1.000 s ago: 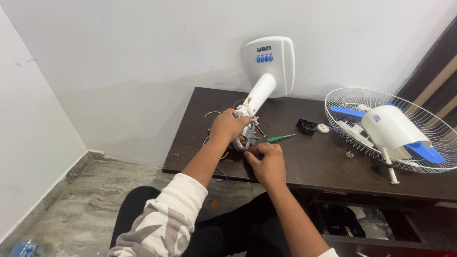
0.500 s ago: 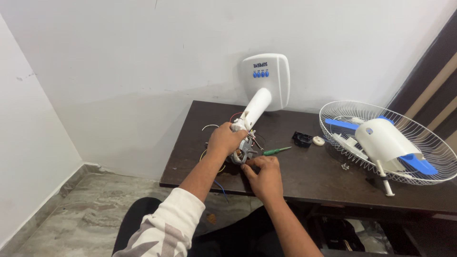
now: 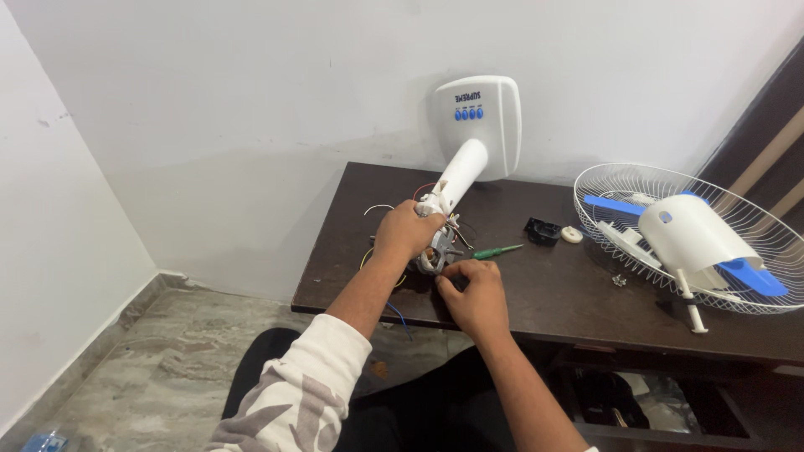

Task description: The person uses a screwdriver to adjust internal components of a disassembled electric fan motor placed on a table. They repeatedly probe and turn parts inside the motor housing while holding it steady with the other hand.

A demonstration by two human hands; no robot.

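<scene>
A white fan stand point(image 3: 463, 176) with a blue-buttoned base panel point(image 3: 477, 117) leans on the dark wooden table point(image 3: 553, 293). My left hand point(image 3: 405, 230) grips the lower end of the stand, where the bare metal motor point(image 3: 435, 255) and loose coloured wires point(image 3: 394, 285) sit. My right hand point(image 3: 473, 295) is closed at the underside of the motor, fingers pinched on a small part I cannot make out. A green-handled screwdriver point(image 3: 496, 250) lies just beyond the motor.
A white wire fan guard point(image 3: 636, 180) with blue blades point(image 3: 752, 276) and a white motor cover point(image 3: 693, 238) lies at the table's right. A small black part point(image 3: 542, 230) and a white knob point(image 3: 572, 235) sit mid-table. White wall behind, marble floor point(image 3: 142, 377) at left.
My head view has shifted, so everything sits slightly differently in frame. Both hands stay at the motor; the right hand has edged a little under it.
</scene>
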